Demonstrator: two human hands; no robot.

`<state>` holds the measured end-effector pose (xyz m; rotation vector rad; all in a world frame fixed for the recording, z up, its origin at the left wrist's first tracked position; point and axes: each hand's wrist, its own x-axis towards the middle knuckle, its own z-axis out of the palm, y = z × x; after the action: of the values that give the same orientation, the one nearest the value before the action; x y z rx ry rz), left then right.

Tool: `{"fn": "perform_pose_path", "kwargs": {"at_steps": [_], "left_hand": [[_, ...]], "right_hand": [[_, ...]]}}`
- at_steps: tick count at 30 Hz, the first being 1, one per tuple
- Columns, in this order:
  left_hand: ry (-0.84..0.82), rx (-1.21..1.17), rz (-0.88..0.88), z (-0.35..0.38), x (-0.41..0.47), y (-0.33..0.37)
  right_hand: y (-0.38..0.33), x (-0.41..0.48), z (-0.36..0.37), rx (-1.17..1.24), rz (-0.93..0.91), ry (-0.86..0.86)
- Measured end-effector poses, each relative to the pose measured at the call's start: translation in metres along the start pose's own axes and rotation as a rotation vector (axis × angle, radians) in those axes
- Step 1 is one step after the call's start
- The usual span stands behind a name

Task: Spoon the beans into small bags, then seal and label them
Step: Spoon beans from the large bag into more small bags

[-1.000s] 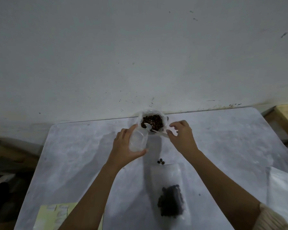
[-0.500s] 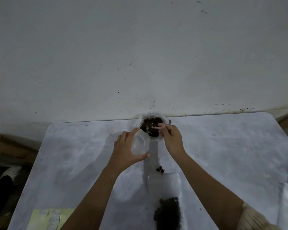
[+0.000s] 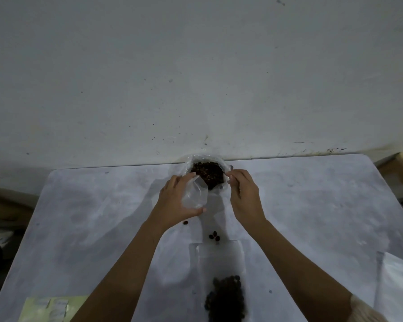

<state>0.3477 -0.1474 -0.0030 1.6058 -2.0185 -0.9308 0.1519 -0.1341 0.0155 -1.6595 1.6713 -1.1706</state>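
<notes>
The left hand point(image 3: 172, 202) grips a clear small bag point(image 3: 194, 196), beans point(image 3: 207, 174) just beyond its fingertips; the right hand point(image 3: 244, 198) curls beside them (holding what, I cannot tell).

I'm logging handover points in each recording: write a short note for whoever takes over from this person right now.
Left hand: holds an empty small bag beside the big bean bag.
Right hand: pinches at the bean bag's rim, apparently on the spoon, hidden by fingers.
Done: one filled bag lies flat on the table nearer the person; seal unclear, no label seen.
Left: fill the held bag, seal, label from the label sheet; gather loose beans.
</notes>
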Motion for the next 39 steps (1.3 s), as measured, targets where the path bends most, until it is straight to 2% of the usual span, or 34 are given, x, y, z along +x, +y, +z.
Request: {"fn": "perform_pose_path", "kwargs": {"at_steps": [6, 9, 14, 18, 23, 31, 36, 39], "left_hand": [[-0.037, -0.12, 0.01, -0.002, 0.004, -0.007], [-0.05, -0.132, 0.036, -0.002, 0.005, -0.01], [-0.087, -0.111, 0.041, -0.001, 0.003, -0.011], [-0.084, -0.132, 0.033, -0.002, 0.002, -0.012], [-0.06, -0.112, 0.029, -0.004, 0.001, -0.011], [0.054, 0.059, -0.001, -0.003, -0.001, -0.006], [0.107, 0.134, -0.025, -0.004, -0.005, -0.002], [0.093, 0.15, -0.015, -0.002, -0.006, 0.005]], "right_hand": [[0.008, -0.003, 0.005, 0.302, 0.381, 0.182], [0.012, -0.007, 0.015, 0.472, 0.542, 0.175], [0.009, 0.002, 0.034, 0.676, 0.677, 0.087], [0.004, 0.009, 0.036, 0.835, 0.758, 0.123], [0.003, 0.008, 0.024, 0.883, 0.758, 0.237], [0.0, 0.006, -0.017, 0.893, 0.68, 0.332], [-0.01, -0.001, -0.039, 0.852, 0.594, 0.297], [-0.019, -0.008, -0.042, 0.797, 0.516, 0.191]]}}
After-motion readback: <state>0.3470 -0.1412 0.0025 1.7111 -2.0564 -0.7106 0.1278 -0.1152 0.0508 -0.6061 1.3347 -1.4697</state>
